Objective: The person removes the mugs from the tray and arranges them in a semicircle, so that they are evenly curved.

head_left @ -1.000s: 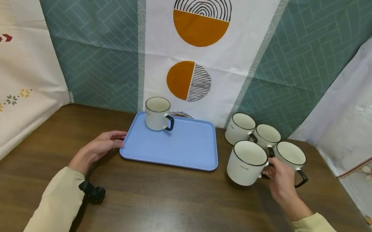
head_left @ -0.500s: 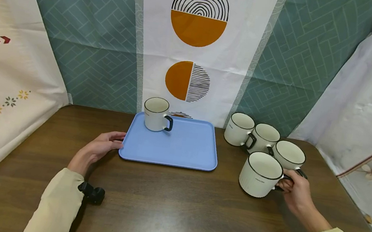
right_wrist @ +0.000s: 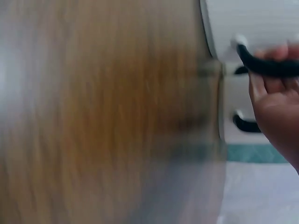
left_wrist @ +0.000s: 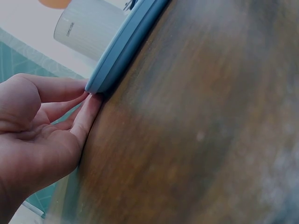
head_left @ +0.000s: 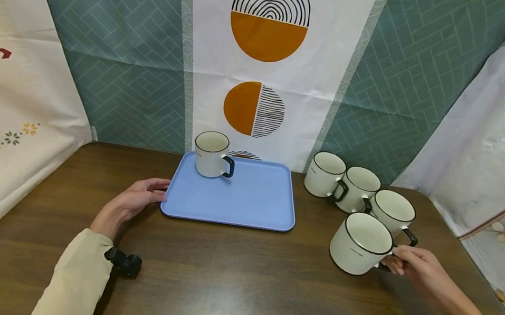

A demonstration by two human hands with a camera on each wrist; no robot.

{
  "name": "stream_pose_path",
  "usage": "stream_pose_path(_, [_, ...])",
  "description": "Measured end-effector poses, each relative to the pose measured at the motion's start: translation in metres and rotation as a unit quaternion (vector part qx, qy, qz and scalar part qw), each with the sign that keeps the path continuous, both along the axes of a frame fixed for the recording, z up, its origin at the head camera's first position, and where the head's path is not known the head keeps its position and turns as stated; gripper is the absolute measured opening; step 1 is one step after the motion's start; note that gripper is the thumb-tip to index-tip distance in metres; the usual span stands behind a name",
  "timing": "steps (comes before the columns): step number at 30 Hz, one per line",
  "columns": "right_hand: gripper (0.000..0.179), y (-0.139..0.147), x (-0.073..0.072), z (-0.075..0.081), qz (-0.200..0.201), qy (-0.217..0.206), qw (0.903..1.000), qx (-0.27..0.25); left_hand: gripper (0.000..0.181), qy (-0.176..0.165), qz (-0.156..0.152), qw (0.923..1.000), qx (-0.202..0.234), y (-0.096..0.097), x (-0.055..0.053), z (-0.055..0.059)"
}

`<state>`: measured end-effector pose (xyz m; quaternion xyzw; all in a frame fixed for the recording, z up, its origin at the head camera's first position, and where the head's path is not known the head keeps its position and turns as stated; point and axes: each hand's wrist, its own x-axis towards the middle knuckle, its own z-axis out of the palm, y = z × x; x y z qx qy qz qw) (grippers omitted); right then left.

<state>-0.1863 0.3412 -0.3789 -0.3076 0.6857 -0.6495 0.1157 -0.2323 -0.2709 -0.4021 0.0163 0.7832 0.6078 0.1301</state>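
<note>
My right hand (head_left: 417,267) holds a white mug (head_left: 355,251) by its black handle (right_wrist: 273,66), fingers and thumb around it in the right wrist view. This mug leans slightly in front of the other mugs; whether its base touches the table cannot be told. My left hand (head_left: 134,199) lies at the left side of the blue tray (head_left: 246,204), its fairly straight fingers (left_wrist: 63,88) and thumb touching the rim near the corner. Another white mug (head_left: 210,157) stands upright on the tray's back left part, handle to the right.
Three more white mugs stand at the back right: one leftmost (head_left: 323,175), a middle one (head_left: 357,190) and a right one (head_left: 394,211). They stand close together on the brown wooden table (head_left: 226,282). Patterned cloths (head_left: 136,57) hang behind and at both sides.
My right hand has drawn the held mug rightward and nearer, away from beside the tray, and the mug now leans a little. My left hand and the tray have stayed put.
</note>
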Motion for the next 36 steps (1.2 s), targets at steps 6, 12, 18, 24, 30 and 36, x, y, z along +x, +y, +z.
stream_pose_path(6, [0.031, 0.024, 0.004, 0.001, -0.019, 0.004, 0.9989, 0.042, 0.06, -0.002, 0.0, 1.0, 0.004, 0.001, -0.001, -0.001])
stream_pose_path(12, [0.031, 0.044, 0.003, -0.003, -0.029, 0.024, 0.9986, 0.037, 0.06, -0.007, 0.003, 0.9999, 0.009, 0.004, -0.003, 0.0])
stream_pose_path(18, [0.032, 0.055, -0.001, -0.004, 0.002, 0.026, 0.9996, 0.012, 0.059, -0.003, 0.007, 1.0, 0.007, 0.004, -0.005, -0.002])
stream_pose_path(24, [0.033, 0.064, -0.002, -0.003, 0.021, 0.013, 0.9997, 0.009, 0.058, 0.004, 0.002, 1.0, 0.006, 0.004, -0.005, -0.002])
stream_pose_path(30, [0.031, 0.066, -0.002, -0.002, 0.003, 0.009, 0.9997, 0.02, 0.058, 0.001, 0.006, 1.0, 0.003, 0.004, -0.004, -0.002])
stream_pose_path(36, [0.034, 0.066, 0.001, 0.001, -0.069, -0.022, 0.9954, 0.062, 0.059, -0.005, 0.008, 1.0, 0.002, 0.003, -0.002, -0.001])
